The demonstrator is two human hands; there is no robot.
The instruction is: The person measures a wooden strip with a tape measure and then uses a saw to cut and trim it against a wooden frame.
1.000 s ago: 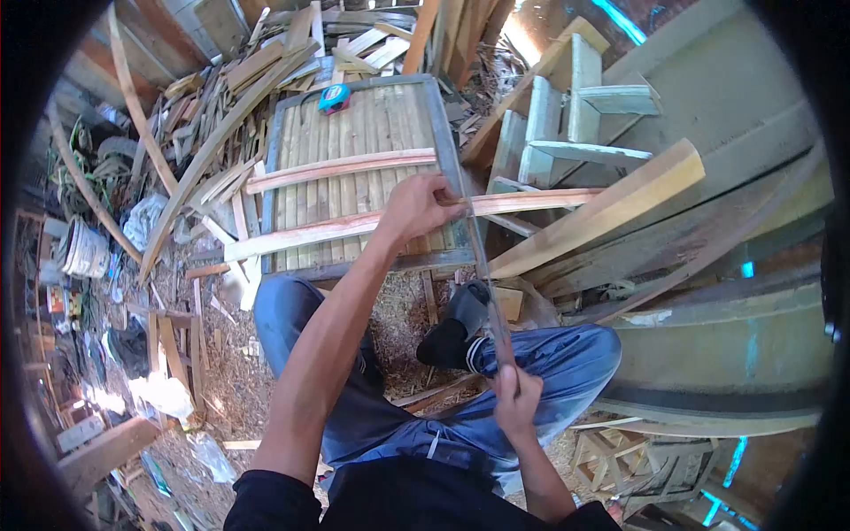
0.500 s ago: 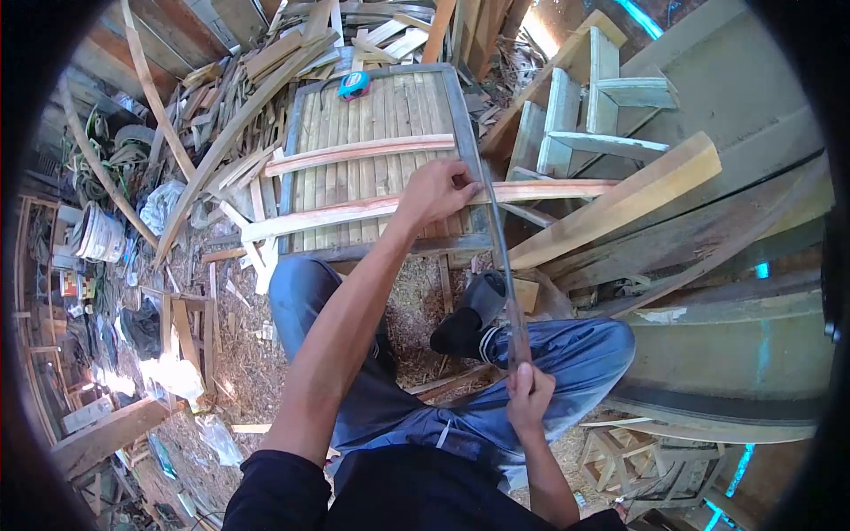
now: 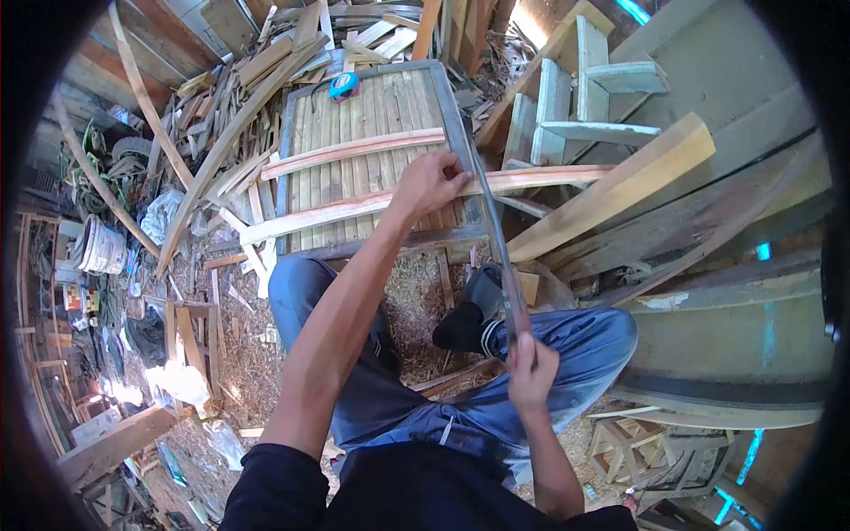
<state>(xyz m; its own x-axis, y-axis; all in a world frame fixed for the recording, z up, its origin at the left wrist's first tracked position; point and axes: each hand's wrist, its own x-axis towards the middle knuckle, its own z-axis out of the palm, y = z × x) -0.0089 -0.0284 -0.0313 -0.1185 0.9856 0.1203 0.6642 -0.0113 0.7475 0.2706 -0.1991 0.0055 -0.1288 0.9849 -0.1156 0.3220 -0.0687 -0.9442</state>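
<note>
My left hand (image 3: 429,184) is closed on the long wooden strip (image 3: 336,211), which lies across the slatted panel (image 3: 376,106) and reaches past its right edge. My right hand (image 3: 532,372) grips the wooden handle of a long, thin saw (image 3: 501,243), low over my right thigh. The saw's blade runs up from that hand and crosses the strip just right of my left fingers. A second, shorter strip (image 3: 354,153) lies farther up the panel. Near the panel's top edge sits a teal tape measure (image 3: 343,86).
A thick plank (image 3: 620,190) slants at the right, beside a pale wooden frame (image 3: 553,115). Scrap wood (image 3: 243,97) is heaped behind and left of the panel. A white bucket (image 3: 102,248) stands far left. My legs are folded below the panel.
My right hand and the saw have moved slightly upward. The view has shifted a little, so the panel and strips appear slightly farther left. Both hands keep their holds.
</note>
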